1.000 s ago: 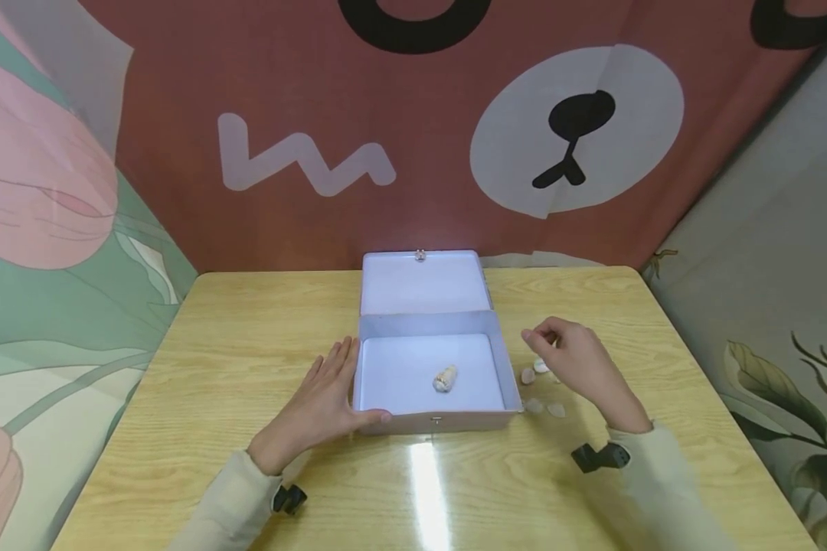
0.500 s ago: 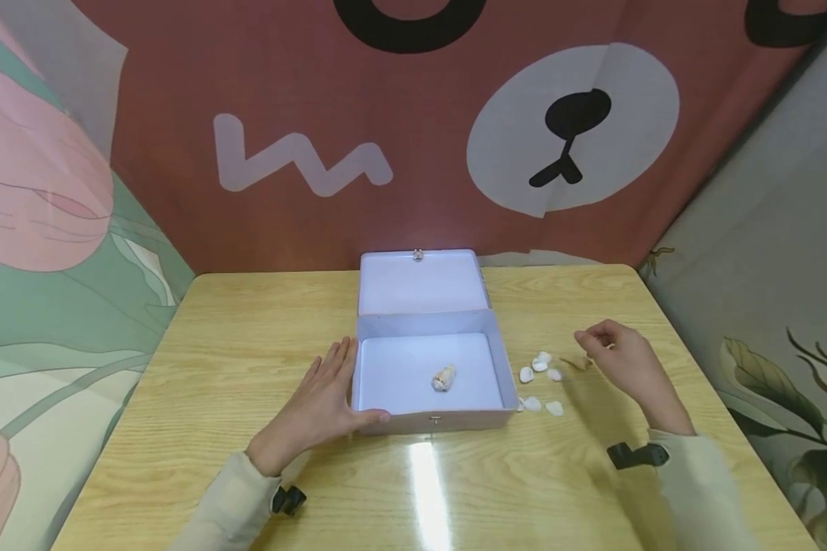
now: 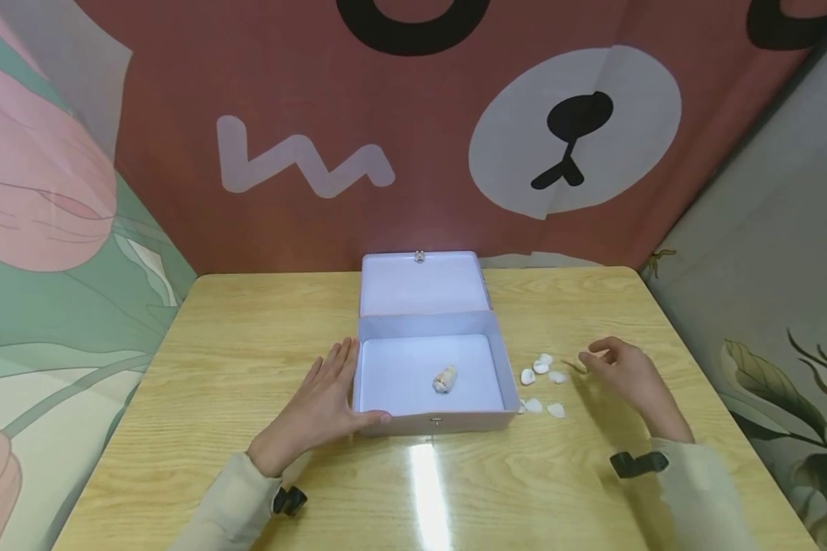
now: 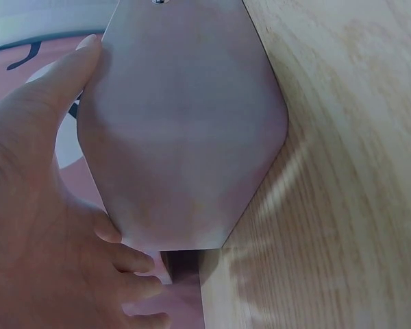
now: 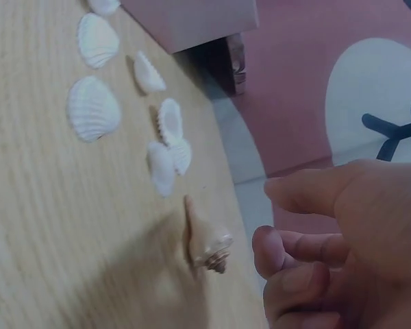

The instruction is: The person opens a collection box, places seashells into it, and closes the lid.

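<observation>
My left hand [image 3: 315,404] rests on the left side of an open box [image 3: 436,422], fingers straight along that side and thumb over the front corner. Inside the box lies a pale, knobbly spiral seashell [image 3: 444,379]. To the right of the box my right hand [image 3: 623,375] hovers close by a brownish spiral seashell [image 5: 207,240] with a long pointed end. In the right wrist view a gap shows between thumb and forefinger, with nothing held, and the other fingers are bent. The head view shows the hand partly covering this shell.
Several white ribbed clam-type shells [image 5: 94,110] lie on the wooden table [image 3: 262,321] between the box and my right hand. The box lid [image 3: 423,283] stands tipped back toward the red cloth [image 3: 282,229] behind the table.
My right hand has moved right, away from beside the box, and then lowered toward the brownish spiral shell. The white shells it covered now show. The left hand stays in place.
</observation>
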Demonstrator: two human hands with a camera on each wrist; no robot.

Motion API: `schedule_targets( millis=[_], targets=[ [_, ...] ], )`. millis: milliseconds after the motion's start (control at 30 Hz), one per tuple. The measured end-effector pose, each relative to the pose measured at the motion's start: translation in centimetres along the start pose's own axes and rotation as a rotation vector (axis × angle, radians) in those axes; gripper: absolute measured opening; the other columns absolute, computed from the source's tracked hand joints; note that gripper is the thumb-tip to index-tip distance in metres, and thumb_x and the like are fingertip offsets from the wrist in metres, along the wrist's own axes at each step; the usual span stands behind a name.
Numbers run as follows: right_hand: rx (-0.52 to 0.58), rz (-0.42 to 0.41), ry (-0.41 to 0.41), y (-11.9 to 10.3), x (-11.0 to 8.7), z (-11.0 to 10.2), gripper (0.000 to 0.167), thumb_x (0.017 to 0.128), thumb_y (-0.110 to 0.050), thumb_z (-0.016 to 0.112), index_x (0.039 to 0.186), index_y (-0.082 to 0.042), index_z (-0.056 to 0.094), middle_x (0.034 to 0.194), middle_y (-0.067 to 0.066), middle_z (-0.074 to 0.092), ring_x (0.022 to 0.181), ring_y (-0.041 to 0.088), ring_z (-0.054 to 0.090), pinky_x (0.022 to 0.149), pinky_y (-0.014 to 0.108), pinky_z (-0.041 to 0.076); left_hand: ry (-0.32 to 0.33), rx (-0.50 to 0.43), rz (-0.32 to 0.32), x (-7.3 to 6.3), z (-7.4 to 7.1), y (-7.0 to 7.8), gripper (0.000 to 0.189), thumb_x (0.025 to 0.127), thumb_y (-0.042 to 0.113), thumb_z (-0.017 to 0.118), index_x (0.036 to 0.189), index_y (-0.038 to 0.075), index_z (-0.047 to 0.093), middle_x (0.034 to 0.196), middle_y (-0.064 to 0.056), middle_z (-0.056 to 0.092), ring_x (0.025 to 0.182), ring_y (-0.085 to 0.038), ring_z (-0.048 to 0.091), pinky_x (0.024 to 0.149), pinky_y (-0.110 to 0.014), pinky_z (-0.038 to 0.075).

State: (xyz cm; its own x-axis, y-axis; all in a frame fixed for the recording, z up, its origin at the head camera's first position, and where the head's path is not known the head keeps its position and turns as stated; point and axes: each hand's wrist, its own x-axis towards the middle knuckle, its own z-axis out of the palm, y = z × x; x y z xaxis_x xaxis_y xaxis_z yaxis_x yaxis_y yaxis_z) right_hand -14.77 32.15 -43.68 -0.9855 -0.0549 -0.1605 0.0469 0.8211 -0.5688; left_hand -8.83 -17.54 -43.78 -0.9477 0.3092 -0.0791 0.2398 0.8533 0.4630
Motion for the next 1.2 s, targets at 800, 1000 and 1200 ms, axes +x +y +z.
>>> schedule_targets(
  millis=[800, 1000, 1200],
  targets=[
    [0.034, 0.047, -0.02, 1.4, 0.6, 2.1, 0.051, 0.106, -0.026, 0.066, 0.139, 0.012, 0.054, 0.107, 0.025, 0.072, 0.078, 0.02, 0.065, 0.062, 0.031, 0.05, -0.007, 0.003, -0.014, 0.1, 0.0, 0.1, 0.136, 0.081, 0.076, 0.078, 0.17, -0.002, 0.012, 0.178, -0.027, 0.014, 0.166, -0.046, 0.015, 0.134, -0.066, 0.017],
    [0.023, 0.059, -0.016, 1.5, 0.8, 2.3, 0.05, 0.105, -0.024, 0.067, 0.137, 0.012, 0.055, 0.105, 0.026, 0.072, 0.079, 0.02, 0.066, 0.063, 0.032, 0.051, -0.009, 0.002, -0.017, 0.1, 0.0, 0.1, 0.136, 0.081, 0.077, 0.078, 0.17, -0.003, 0.012, 0.178, -0.027, 0.014, 0.166, -0.046, 0.015, 0.134, -0.066, 0.017],
    [0.008, 0.06, -0.008, 1.8, 1.0, 2.4, 0.049, 0.106, -0.026, 0.066, 0.135, 0.011, 0.056, 0.106, 0.027, 0.071, 0.079, 0.022, 0.067, 0.063, 0.032, 0.051, -0.007, 0.014, -0.012, 0.1, 0.0, 0.1, 0.136, 0.081, 0.077, 0.077, 0.17, -0.002, 0.012, 0.178, -0.027, 0.014, 0.166, -0.046, 0.015, 0.134, -0.066, 0.017]
  ],
)
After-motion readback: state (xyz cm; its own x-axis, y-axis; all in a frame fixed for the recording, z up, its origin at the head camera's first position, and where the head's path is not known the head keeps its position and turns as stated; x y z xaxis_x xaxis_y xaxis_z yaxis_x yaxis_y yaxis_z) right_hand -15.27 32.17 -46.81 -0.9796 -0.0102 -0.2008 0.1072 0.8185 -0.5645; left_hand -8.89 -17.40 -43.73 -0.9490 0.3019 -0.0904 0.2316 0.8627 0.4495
